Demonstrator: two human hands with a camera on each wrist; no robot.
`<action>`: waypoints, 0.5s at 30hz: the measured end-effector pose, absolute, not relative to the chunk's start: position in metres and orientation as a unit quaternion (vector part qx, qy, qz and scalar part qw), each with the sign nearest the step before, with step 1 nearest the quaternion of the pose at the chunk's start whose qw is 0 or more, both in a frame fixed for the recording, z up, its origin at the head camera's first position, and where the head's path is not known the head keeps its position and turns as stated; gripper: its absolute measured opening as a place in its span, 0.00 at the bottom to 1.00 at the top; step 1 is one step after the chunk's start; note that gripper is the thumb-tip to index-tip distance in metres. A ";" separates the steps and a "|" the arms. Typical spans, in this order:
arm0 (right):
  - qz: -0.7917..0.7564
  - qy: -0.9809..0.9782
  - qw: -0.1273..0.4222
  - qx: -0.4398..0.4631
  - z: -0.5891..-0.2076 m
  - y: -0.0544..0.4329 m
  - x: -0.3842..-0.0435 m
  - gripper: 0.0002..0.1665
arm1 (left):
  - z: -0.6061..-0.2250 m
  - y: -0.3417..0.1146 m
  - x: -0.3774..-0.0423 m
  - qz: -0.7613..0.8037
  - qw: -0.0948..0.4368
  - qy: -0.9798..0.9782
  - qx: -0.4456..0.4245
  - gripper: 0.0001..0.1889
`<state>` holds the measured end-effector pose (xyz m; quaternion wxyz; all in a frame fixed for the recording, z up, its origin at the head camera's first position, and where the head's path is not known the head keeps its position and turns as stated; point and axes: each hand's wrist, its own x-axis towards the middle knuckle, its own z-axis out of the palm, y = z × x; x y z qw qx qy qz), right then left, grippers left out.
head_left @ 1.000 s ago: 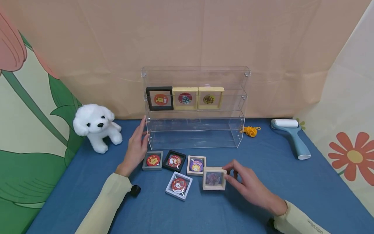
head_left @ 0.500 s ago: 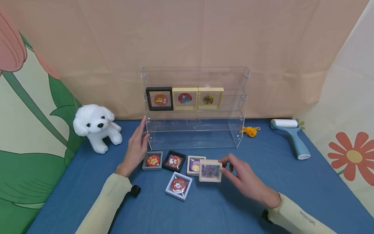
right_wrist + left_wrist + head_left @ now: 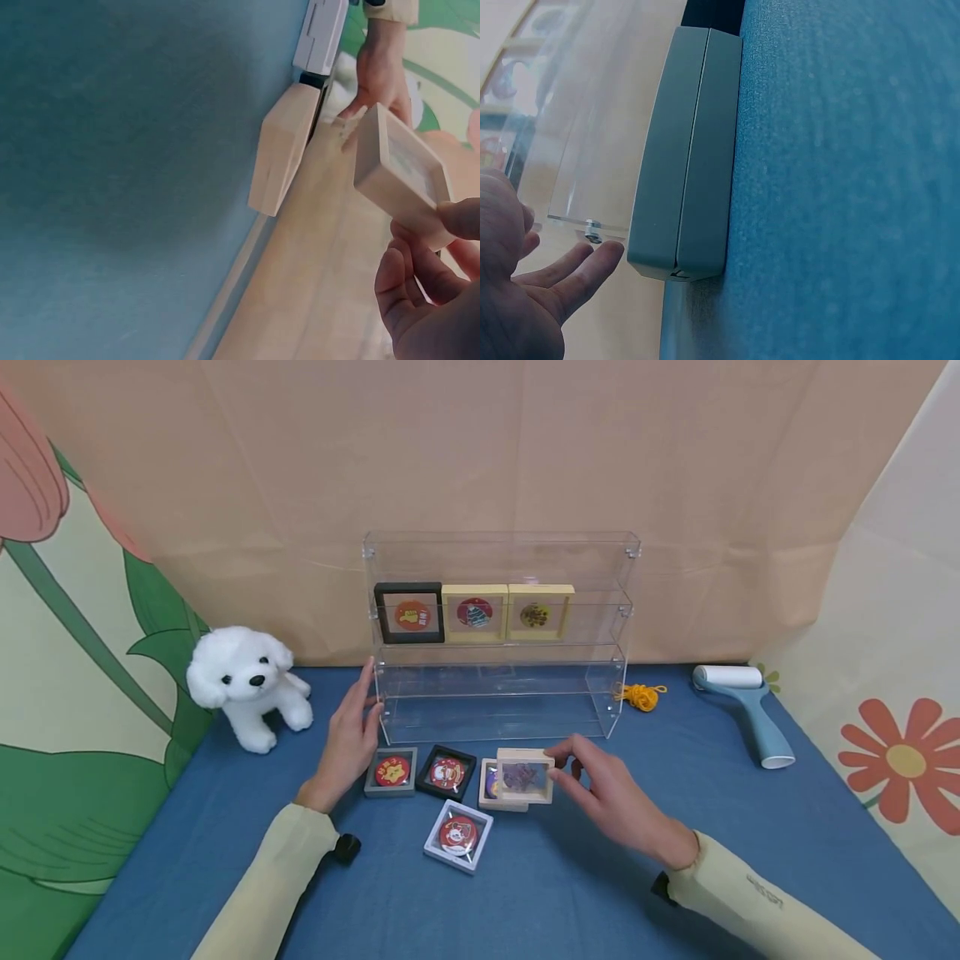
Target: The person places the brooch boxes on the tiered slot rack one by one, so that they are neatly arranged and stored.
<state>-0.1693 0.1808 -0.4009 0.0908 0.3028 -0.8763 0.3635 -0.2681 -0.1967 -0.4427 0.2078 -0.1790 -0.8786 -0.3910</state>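
My right hand [image 3: 615, 797] pinches a small beige display frame [image 3: 526, 777] by its right edge, thumb and fingers on either side. In the right wrist view that frame [image 3: 405, 176] is raised off the blue cloth. It overlaps a second beige frame [image 3: 491, 793] with a purple badge in the head view. Straight fingers of my left hand [image 3: 345, 743] rest at the left side of the clear acrylic shelf [image 3: 495, 718]. Close to that hand lies a grey frame [image 3: 391, 772] with a red badge. A black frame [image 3: 447, 772] and a white frame [image 3: 459, 836] lie beside it.
One black-edged frame [image 3: 409, 613] and two yellow frames [image 3: 476, 613] stand on the shelf's middle tier. A white plush dog [image 3: 251, 685] sits at the left. Yellow cord [image 3: 642, 697] and a blue lint roller [image 3: 753, 718] lie to the right.
My right hand has carried the beige frame away from me and to the left, over the purple-badge frame toward the shelf. My left hand has stayed at the shelf's side.
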 end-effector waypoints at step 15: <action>0.361 -0.870 0.121 0.314 -0.391 0.166 -0.191 0.13 | -0.442 -0.196 -0.269 -0.393 0.216 -0.875 -0.181 0.43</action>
